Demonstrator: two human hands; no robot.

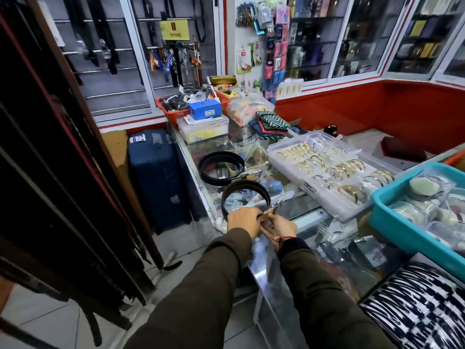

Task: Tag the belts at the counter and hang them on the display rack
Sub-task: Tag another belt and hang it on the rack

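Note:
A coiled dark brown belt [245, 191] stands on edge on the glass counter [297, 210] near its front corner. My left hand [242, 221] grips the belt at its buckle end. My right hand [283, 226] pinches a small tan tag [268, 214] against the buckle. A second coiled black belt [221, 167] lies flat on the counter farther back. At the left, many dark belts hang in a row on the display rack [50, 197].
A clear tray of bangles [327, 170] and a teal basket [412, 230] sit on the counter to the right. A red basket [176, 113] and boxes crowd the far end. A blue suitcase [156, 177] stands on the floor beside the counter.

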